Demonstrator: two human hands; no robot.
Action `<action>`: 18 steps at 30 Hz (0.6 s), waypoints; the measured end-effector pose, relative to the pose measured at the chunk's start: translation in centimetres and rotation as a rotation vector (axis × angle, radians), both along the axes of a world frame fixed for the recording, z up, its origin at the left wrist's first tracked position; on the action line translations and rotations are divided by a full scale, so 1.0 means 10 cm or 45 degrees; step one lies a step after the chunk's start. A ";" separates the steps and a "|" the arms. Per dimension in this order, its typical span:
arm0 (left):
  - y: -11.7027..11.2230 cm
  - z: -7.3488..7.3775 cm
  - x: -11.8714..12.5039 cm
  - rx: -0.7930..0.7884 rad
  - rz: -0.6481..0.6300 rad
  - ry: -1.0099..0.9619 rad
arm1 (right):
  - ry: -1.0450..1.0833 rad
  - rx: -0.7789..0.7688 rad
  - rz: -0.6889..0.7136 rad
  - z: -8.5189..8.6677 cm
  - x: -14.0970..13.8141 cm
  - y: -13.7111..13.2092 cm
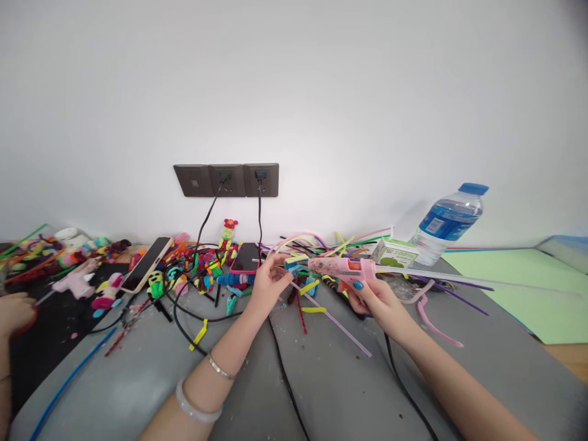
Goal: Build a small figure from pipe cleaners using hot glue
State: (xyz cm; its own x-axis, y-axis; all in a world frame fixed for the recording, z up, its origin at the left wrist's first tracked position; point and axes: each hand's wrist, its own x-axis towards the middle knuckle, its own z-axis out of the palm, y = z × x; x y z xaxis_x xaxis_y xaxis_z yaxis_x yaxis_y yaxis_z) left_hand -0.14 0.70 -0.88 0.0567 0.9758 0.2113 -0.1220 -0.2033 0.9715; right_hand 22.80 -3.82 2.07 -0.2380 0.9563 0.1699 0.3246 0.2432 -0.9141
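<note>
In my right hand (374, 300) is a pink hot glue gun (337, 267), its fingers wrapped round the handle. A long clear glue stick (427, 272) sticks out of the gun's back end to the right. My left hand (271, 278) pinches a small blue and yellow pipe-cleaner piece (296, 263). The gun's nozzle points left at that piece, and the tip meets it or is very close; I cannot tell which. Below them lie yellow pipe-cleaner bits (313, 310) and a pale lilac stick (346, 331).
Pipe-cleaner figures and scraps crowd the wall side, with a phone (147, 264) and a pink-edged phone (247, 257). A water bottle (450, 220) leans by a small green-and-white box (395, 252). Black cables (287, 373) cross the grey table (151, 380). Another person's hand (16, 313) is at left.
</note>
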 end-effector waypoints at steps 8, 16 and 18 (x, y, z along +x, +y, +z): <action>-0.02 0.04 0.01 -0.004 -0.038 0.021 | 0.022 -0.030 0.079 -0.04 -0.03 0.00; -0.01 0.01 0.02 0.026 -0.035 0.025 | -0.014 -0.074 0.053 0.00 -0.05 -0.03; -0.01 0.01 0.01 0.024 -0.029 0.029 | -0.021 -0.065 0.047 0.01 -0.04 -0.03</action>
